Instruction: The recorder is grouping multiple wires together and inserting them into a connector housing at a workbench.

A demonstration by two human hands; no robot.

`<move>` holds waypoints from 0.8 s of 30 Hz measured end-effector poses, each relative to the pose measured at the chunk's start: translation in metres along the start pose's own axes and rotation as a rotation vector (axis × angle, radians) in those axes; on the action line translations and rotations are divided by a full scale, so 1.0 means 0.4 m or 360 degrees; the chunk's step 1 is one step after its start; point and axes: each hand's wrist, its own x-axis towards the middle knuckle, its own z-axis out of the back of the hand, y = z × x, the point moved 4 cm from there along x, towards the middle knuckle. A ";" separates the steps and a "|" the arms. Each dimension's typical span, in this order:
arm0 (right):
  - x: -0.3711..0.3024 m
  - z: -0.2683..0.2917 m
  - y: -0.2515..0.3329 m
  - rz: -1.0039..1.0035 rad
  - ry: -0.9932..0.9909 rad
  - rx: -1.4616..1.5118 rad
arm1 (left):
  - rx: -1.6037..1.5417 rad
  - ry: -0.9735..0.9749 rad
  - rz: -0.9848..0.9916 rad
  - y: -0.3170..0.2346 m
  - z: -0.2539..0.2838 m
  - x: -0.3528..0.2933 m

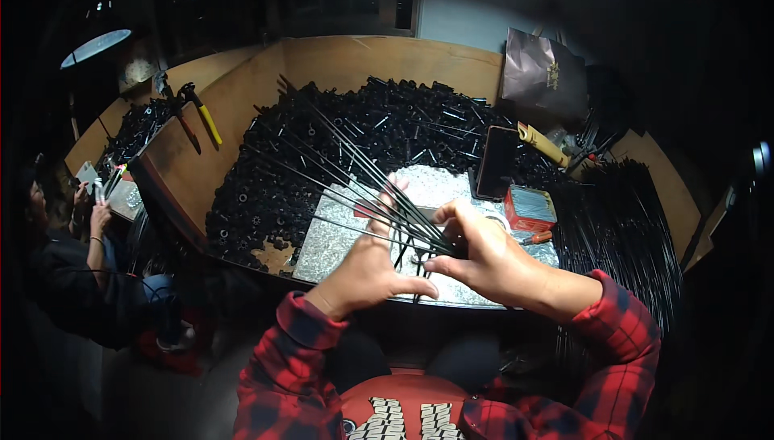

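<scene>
A fan of long thin black rods (352, 191) slants up and away to the left, over the work surface. My right hand (493, 256) is closed around their near ends, thumb and forefinger curved about the bunch. Beneath the rods, my left hand (364, 269) has its fingers stretched out and its thumb apart; some rods cross in front of its fingers. Short dark pieces hang below the bunch, between the hands, too small to make out. Under both hands lies a pale speckled board (316, 256).
A heap of small black parts (266, 174) fills the wooden-walled bench (387, 49). To the right are a phone (496, 162), a red box (532, 209), an orange-handled tool (535, 238) and many dark rods (621, 222). Pliers (205, 118) hang at left; another person (85, 255) sits beyond.
</scene>
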 end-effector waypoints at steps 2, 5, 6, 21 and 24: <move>0.007 -0.004 0.008 -0.0028 0.0016 0.0105 | 0.0025 -0.0019 -0.0115 -0.006 -0.033 -0.002; 0.019 -0.015 0.004 -0.0112 0.0048 0.0253 | 0.0024 -0.0073 -0.0100 0.004 -0.070 0.004; 0.023 -0.010 0.023 -0.0096 0.0064 0.0229 | -0.0013 -0.0245 -0.0276 -0.005 -0.070 0.001; -0.171 -0.127 -0.046 -0.0768 0.0518 0.1073 | -0.0409 -0.0884 0.0332 0.079 0.135 0.016; -0.163 -0.143 -0.147 -0.0609 0.0133 0.0967 | -0.0417 -0.0821 0.0369 0.070 0.137 0.016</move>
